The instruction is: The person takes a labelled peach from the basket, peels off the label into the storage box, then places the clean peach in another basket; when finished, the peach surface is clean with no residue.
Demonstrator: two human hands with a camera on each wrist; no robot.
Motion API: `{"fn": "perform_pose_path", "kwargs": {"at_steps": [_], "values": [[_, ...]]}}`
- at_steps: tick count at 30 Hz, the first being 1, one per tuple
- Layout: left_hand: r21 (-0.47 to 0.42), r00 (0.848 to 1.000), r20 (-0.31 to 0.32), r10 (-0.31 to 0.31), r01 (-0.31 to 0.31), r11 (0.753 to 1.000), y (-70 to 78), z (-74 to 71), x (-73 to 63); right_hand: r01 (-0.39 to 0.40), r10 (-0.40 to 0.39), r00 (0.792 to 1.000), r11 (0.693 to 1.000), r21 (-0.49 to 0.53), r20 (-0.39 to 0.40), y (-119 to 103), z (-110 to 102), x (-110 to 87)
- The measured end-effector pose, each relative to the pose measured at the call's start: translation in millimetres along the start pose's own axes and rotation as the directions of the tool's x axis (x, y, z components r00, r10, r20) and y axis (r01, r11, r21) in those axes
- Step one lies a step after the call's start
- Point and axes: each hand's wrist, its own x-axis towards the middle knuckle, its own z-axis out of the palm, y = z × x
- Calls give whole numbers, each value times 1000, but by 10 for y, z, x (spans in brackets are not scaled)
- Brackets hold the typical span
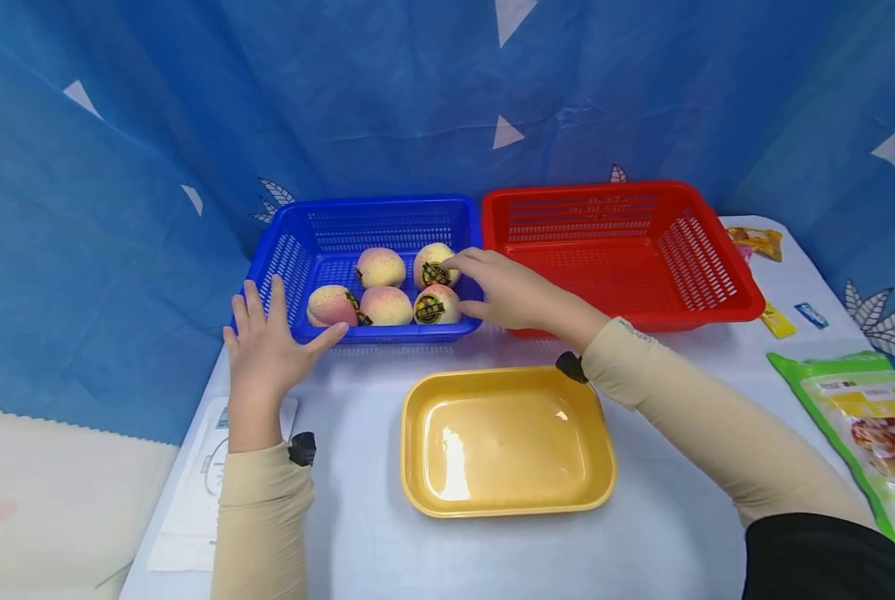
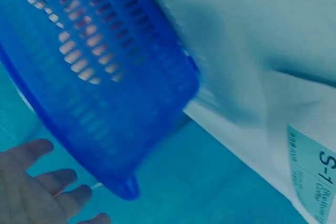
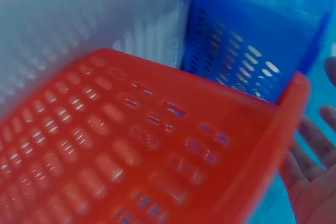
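Observation:
Several peaches, yellow and pink, lie in a blue plastic basket (image 1: 290, 221). Two on the right, an upper peach (image 1: 428, 254) and a lower peach (image 1: 447, 296), carry dark labels. My right hand (image 1: 511, 292) reaches over the basket's right rim, thumb and fingers apart, fingertips right beside these two. At the front left corner my left hand (image 1: 263, 354) spreads its fingers wide, the thumb lying along the front rim in the head view. From the left wrist, the fingers (image 2: 58, 182) show just outside the basket wall (image 2: 147, 93).
A red basket (image 1: 582, 196) stands against the blue one's right side. In front is a yellow tray (image 1: 507, 510). Small wrapped snacks (image 1: 777, 321) and a green-edged food bag (image 1: 871, 400) lie at right. A white printed packet (image 1: 192, 508) is under the left forearm.

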Motion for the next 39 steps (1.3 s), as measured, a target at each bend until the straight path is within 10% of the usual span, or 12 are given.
{"fn": "perform_pose_path", "kwargs": {"at_steps": [14, 27, 39], "values": [[-8, 993, 68, -100, 100, 995, -192, 46, 185, 138, -118, 981, 982, -128, 151, -53, 167, 487], [-41, 990, 86, -116, 119, 992, -206, 93, 203, 48, 25, 979, 935, -352, 200, -117, 262, 610], [-29, 991, 77, -108, 110, 994, -243, 91, 194, 109, -93, 985, 988, -111, 142, -10, 232, 613]]}}
